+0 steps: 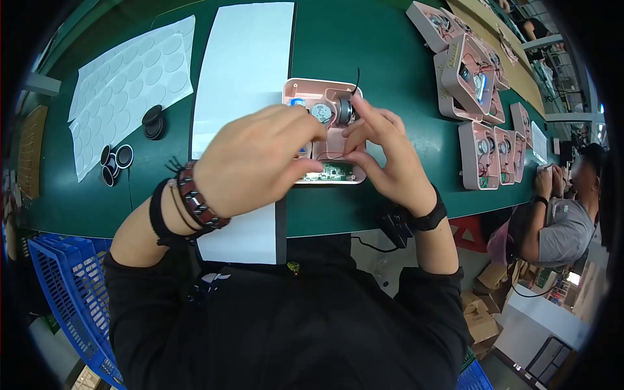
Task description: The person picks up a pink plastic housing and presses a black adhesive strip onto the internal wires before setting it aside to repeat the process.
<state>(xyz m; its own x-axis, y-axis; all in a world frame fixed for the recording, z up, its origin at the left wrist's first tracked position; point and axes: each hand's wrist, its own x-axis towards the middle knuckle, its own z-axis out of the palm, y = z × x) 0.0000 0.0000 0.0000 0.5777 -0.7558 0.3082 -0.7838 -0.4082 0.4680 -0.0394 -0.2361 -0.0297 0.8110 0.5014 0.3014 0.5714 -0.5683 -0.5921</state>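
On the white sheet and green table lies a pink plastic housing point(316, 84), open side up. Inside are a round silver part point(320, 113), a black round part point(345, 112), thin wires and a green circuit board point(335, 172) along the near wall. My left hand point(260, 156) reaches over the housing's left side, thumb and index finger apart; its other fingertips are hidden. My right hand point(393, 146) is at the right side, thumb and a fingertip pinched on a thin wire point(331, 156). A black wire point(357, 79) sticks up by its index finger.
White sheets of round stickers point(130, 84) lie at the left, near black round pads point(153, 122) and several black rings point(123, 156). Pink housings point(478, 156) with parts inside stand along the right. A blue crate point(71, 279) sits lower left. A co-worker point(565, 221) works at far right.
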